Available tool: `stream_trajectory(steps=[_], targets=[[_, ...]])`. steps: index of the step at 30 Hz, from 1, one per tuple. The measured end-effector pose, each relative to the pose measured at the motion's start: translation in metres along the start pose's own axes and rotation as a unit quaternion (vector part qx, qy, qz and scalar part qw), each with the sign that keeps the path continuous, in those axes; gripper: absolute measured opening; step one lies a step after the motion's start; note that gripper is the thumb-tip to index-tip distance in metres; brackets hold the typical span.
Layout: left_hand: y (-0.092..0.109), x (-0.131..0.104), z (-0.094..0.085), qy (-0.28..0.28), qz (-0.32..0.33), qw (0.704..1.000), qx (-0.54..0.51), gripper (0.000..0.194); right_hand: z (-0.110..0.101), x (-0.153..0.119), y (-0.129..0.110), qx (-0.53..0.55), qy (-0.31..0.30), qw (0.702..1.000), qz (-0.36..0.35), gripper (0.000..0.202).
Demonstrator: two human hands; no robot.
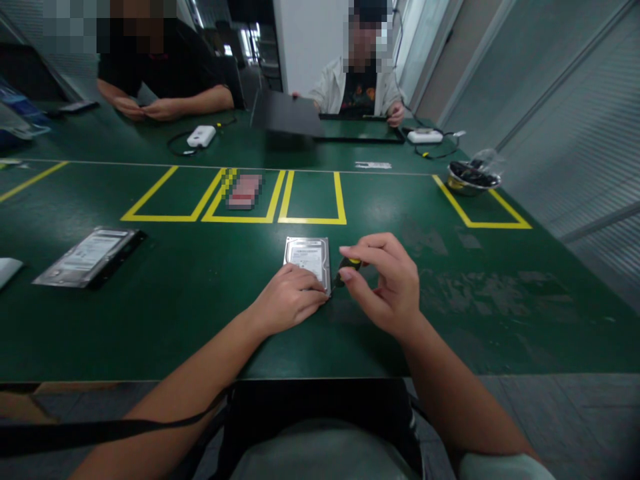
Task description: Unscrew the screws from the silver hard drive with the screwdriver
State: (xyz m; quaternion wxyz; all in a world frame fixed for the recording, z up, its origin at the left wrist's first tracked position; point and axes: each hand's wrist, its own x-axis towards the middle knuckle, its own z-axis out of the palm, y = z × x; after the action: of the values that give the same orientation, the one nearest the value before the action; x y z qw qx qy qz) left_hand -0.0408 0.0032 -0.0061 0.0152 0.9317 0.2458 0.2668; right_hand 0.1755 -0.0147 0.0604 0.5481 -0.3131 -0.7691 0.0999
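Observation:
A silver hard drive [306,251] with a white label lies flat on the green table in front of me. My left hand [287,297] rests over its lower half, fingers curled across it and pressing near its lower right corner. Pinched between thumb and fingers of my right hand [390,287] is a short screwdriver [349,264] with a black and yellow handle. Its thin shaft slants down to the left, toward the drive's lower right edge by my left fingertips. Whether the tip touches a screw is too small to make out.
Another hard drive [93,253] lies to the left. Yellow tape [313,221] outlines boxes, one holding a reddish, blurred item [245,192]. At the right stands a metal bowl [473,181] of dark items. Two people sit opposite; one handles a dark panel [287,115]. White boxes [201,136] with cables lie nearby.

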Motion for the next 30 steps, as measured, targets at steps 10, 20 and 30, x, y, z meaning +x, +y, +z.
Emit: stream_trajectory(steps=[10,20,30], targets=[[0.0005,0.0003,0.0005,-0.002,-0.004,1.0,0.009,0.015,0.0003,-0.0003,0.0022,-0.005,-0.009,1.0,-0.006,0.036],[-0.0003,-0.0012,0.0007,0.002,-0.006,1.0,0.005,0.015,0.0014,-0.0001,0.0021,0.007,0.001,1.0,-0.009,0.034],[0.0,-0.0003,0.0003,-0.001,-0.005,1.0,0.001,0.015,0.0003,0.0,0.0014,0.021,-0.014,1.0,-0.004,0.039]])
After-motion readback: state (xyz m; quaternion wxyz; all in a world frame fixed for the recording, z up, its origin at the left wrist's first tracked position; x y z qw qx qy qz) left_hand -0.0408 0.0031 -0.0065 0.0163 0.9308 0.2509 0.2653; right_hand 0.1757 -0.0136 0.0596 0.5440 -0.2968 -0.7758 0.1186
